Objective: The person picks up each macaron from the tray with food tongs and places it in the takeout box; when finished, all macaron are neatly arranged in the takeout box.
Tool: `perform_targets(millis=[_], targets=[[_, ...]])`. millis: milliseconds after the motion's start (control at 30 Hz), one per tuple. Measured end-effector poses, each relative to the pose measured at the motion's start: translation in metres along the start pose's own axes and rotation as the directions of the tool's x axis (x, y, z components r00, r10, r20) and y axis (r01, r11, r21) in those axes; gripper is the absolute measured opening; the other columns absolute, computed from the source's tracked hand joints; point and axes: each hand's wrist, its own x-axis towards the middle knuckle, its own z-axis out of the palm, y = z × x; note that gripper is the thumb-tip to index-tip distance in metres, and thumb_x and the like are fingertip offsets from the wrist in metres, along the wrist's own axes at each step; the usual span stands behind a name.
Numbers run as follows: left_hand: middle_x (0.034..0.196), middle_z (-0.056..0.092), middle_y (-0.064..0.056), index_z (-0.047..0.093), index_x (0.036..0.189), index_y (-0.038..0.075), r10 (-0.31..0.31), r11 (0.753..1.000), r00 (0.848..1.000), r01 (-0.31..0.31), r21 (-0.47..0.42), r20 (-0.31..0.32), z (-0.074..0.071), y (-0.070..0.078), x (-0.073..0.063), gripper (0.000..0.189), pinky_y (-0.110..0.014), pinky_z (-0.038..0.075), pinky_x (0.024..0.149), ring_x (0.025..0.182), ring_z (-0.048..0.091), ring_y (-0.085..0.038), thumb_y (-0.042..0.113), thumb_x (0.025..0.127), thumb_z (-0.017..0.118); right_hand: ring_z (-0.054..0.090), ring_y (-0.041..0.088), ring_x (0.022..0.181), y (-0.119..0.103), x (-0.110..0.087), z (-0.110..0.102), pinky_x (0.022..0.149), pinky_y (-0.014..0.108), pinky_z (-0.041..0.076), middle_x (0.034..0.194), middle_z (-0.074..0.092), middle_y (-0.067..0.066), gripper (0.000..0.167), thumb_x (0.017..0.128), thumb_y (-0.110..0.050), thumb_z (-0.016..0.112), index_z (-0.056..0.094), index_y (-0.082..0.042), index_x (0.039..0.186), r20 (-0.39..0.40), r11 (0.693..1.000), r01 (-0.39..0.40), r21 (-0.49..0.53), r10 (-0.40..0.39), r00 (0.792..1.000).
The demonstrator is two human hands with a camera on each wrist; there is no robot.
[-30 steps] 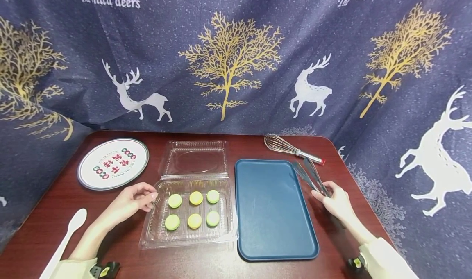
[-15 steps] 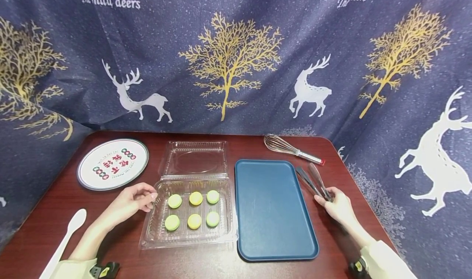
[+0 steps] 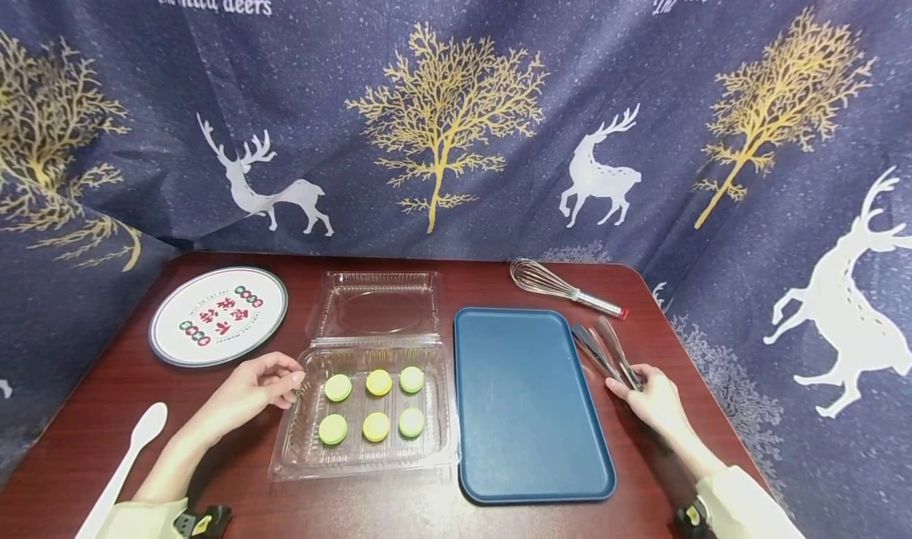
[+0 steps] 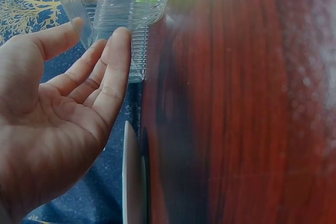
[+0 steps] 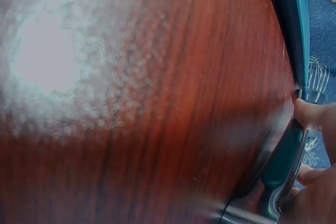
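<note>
A clear plastic clamshell container (image 3: 285, 464) lies with its lid (image 3: 378, 315) folded back, holding several green macarons (image 3: 332, 429) and yellow macarons (image 3: 375, 427) in two rows. My left hand (image 3: 249, 391) holds the container's left rim between thumb and fingers; in the left wrist view the thumb (image 4: 63, 38) meets the rim. At the right, my right hand (image 3: 654, 399) grips a pair of tongs (image 3: 618, 354) with dark tips apart, pointing away beside the blue tray (image 3: 530, 412). The right wrist view shows the tongs' dark green grip (image 5: 283, 156) beside the thumb.
A whisk (image 3: 563, 286) with a red-ended handle lies behind the tray. A white oval plate (image 3: 171, 317) with red lettering is at the back left. A white spoon (image 3: 138, 436) lies beside the left forearm. A patterned curtain (image 3: 456, 127) hangs behind the dark red table (image 3: 413, 507).
My right hand has lowered the tongs slightly toward me and to the right, and their tips have drawn away from the tray's edge. The left hand and the container stay put.
</note>
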Motion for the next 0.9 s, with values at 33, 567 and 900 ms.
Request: perform_targets(millis=[33,567,900], targets=[[0.089,0.067,-0.014,0.059,0.110,-0.008,0.001,1.000,1.000,-0.001,0.001,0.001,0.000,0.000,0.000,0.027,-0.034,0.060,0.065,0.073,0.068,-0.018,0.016,0.098,0.065,0.062,0.037,0.090,0.000,0.000,0.000,0.080,0.050,0.048,0.099,0.066,0.024,0.056,0.086,-0.036,0.078,0.061,0.010,0.113,0.004,1.000,-0.001,-0.001,0.001,1.000],[0.090,0.068,-0.013,0.061,0.109,-0.006,0.030,0.998,0.999,-0.029,0.047,-0.013,-0.002,-0.004,-0.001,0.026,-0.033,0.060,0.065,0.073,0.068,-0.018,0.018,0.099,0.064,0.054,0.040,0.099,-0.022,0.009,-0.005,0.084,0.054,0.042,0.103,0.060,0.024,0.062,0.084,-0.042,0.078,0.059,0.005,0.118,-0.180,0.995,0.101,0.014,-0.097,0.979],[0.087,0.066,-0.012,0.061,0.110,-0.007,0.035,0.995,0.997,-0.028,0.096,-0.068,-0.004,0.003,0.000,0.028,-0.031,0.060,0.064,0.072,0.067,-0.017,0.020,0.102,0.059,0.054,0.039,0.101,-0.067,0.024,0.003,0.085,0.055,0.044,0.105,0.061,0.023,0.056,0.085,-0.037,0.078,0.059,0.002,0.119,-0.158,0.979,0.204,0.022,-0.198,0.968]])
